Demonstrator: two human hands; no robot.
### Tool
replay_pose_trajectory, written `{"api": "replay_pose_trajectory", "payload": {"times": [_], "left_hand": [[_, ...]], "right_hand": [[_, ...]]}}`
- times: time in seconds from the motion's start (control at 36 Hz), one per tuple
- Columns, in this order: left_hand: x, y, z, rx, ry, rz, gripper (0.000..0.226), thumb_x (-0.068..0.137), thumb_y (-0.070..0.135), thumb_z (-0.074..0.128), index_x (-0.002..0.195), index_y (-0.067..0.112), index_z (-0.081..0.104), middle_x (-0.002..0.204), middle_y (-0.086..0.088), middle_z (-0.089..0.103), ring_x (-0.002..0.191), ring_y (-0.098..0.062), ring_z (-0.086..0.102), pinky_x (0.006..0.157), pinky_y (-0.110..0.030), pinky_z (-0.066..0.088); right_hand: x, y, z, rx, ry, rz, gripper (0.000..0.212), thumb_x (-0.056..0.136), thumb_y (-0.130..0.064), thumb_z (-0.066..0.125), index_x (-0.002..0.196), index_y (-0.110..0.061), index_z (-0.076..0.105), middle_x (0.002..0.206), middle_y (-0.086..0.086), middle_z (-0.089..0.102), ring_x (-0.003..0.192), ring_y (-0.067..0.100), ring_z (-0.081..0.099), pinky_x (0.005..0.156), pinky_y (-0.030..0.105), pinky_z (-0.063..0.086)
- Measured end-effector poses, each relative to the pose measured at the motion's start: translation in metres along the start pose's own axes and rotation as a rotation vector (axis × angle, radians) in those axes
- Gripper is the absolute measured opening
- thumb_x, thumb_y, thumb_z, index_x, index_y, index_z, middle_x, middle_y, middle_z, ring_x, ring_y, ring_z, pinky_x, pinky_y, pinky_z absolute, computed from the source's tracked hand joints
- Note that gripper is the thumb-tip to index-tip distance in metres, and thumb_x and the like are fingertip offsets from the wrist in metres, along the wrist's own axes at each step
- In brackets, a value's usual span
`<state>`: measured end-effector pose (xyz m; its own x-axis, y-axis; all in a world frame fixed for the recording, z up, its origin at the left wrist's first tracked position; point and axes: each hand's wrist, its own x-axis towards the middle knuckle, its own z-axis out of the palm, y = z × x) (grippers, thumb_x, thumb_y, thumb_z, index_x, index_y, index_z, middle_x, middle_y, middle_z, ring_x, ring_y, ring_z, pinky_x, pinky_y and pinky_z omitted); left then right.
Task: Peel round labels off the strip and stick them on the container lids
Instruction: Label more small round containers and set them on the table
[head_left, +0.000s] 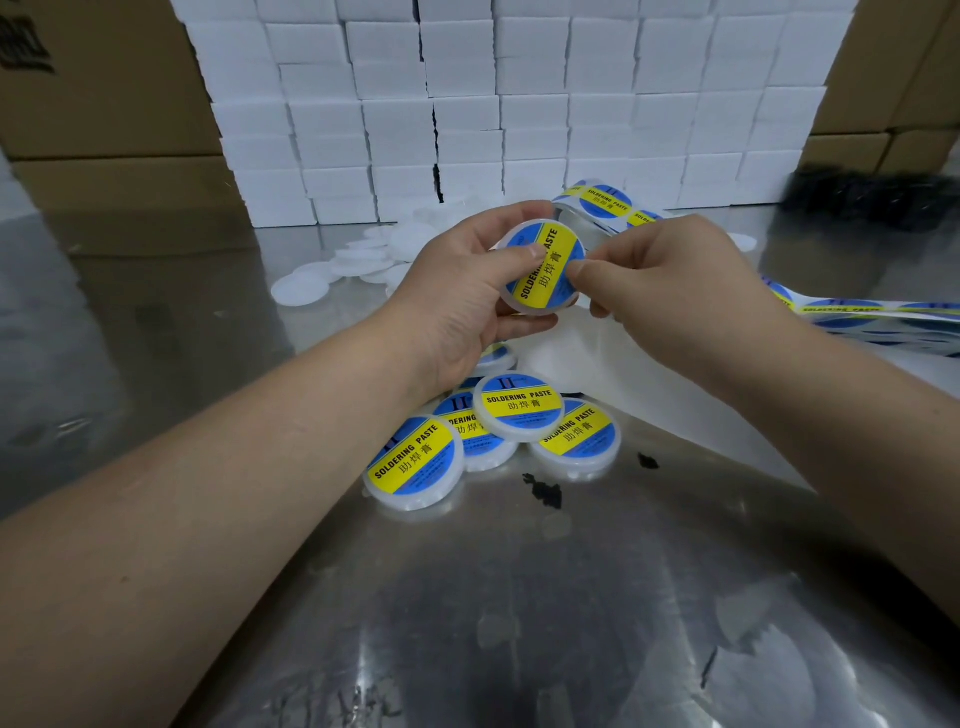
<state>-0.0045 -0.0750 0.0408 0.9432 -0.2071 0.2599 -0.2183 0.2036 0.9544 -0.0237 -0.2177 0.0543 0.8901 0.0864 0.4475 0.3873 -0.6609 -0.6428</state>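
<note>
A round translucent white plastic lid (540, 306) sits tilted between both hands above the table, its face covered by a round blue label with a yellow band (545, 260) printed "SOLDERING PASTE". The left hand (457, 296) grips the lid, thumb laid across the label's left part and fingers curled round the rim from behind. The right hand (670, 280) pinches the lid's right edge, its thumb tip pressing on the label and its other fingers curled behind.

Just beneath the left hand and wrist lies a small heap of labelled lids (519, 405), overlapping each other. Under the right hand a bare white backing paper (597, 364) trails down across the table. The label strip (852, 309) with more blue-and-yellow labels runs off to the right of the right hand, and another stretch of it loops up just beyond the fingers. Beyond the left hand, plain white lids (363, 254) lie scattered.

All this rests on a shiny steel table (519, 597), with a few black scraps (545, 491) near the heap. Farther back stands a wall of stacked white boxes (519, 104), flanked by brown cardboard cartons (104, 104).
</note>
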Motion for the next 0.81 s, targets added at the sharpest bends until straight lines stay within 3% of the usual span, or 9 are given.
{"api": "replay_pose_trajectory", "payload": {"times": [0.25,0.36,0.53,0.61,0.69,0.81], "left_hand": [[-0.0011,-0.0002,0.0009,0.038,0.012,0.005,0.027,0.092,0.004,0.049,0.094,0.029,0.061,0.092,-0.004,0.067,0.074,-0.018,0.068,0.064,-0.031,0.057],[-0.0002,0.0005,0.0021,0.064,0.025,0.021,0.031,0.09,0.001,0.049,0.094,0.029,0.061,0.098,-0.007,0.066,0.077,-0.021,0.067,0.065,-0.031,0.057],[-0.0016,0.0003,0.0046,0.118,0.025,0.059,0.046,0.082,-0.009,0.043,0.089,0.031,0.065,0.082,0.003,0.069,0.07,-0.017,0.067,0.067,-0.031,0.057],[-0.0033,0.0011,0.0064,0.147,0.036,0.075,0.048,0.081,-0.009,0.043,0.087,0.033,0.066,0.076,0.007,0.07,0.072,-0.017,0.068,0.068,-0.032,0.057],[-0.0042,0.0031,0.0057,0.133,0.079,0.072,0.046,0.081,-0.007,0.041,0.087,0.031,0.066,0.078,0.004,0.069,0.072,-0.02,0.068,0.059,-0.029,0.055],[-0.0052,0.0044,0.0061,0.196,0.114,0.062,0.042,0.084,-0.005,0.036,0.088,0.028,0.062,0.083,0.0,0.064,0.068,-0.018,0.065,0.052,-0.026,0.052]], "right_hand": [[0.0026,0.0028,0.0013,-0.026,-0.022,0.019,0.026,0.086,-0.028,0.057,0.062,-0.018,0.064,0.075,0.016,0.067,0.037,0.002,0.04,0.035,0.017,0.03],[0.0034,0.004,0.0016,-0.096,-0.019,0.026,0.028,0.086,-0.03,0.055,0.062,-0.018,0.062,0.074,0.014,0.067,0.039,0.004,0.042,0.045,0.022,0.034],[0.0043,0.0051,-0.0004,-0.267,0.041,0.039,0.033,0.085,-0.038,0.053,0.07,-0.012,0.066,0.068,0.011,0.063,0.058,0.019,0.051,0.058,0.032,0.044],[0.005,0.0055,-0.0015,-0.4,0.062,0.036,0.042,0.085,-0.044,0.05,0.07,-0.009,0.066,0.059,0.009,0.054,0.059,0.022,0.05,0.05,0.028,0.034],[0.0057,0.005,-0.0055,-0.488,0.06,0.035,0.052,0.083,-0.056,0.048,0.069,-0.008,0.064,0.054,0.006,0.048,0.055,0.018,0.046,0.046,0.026,0.026],[0.0034,0.003,-0.0079,-0.346,0.074,-0.039,0.033,0.08,-0.051,0.052,0.071,-0.021,0.059,0.067,-0.004,0.057,0.071,0.018,0.053,0.054,0.028,0.033]]}}
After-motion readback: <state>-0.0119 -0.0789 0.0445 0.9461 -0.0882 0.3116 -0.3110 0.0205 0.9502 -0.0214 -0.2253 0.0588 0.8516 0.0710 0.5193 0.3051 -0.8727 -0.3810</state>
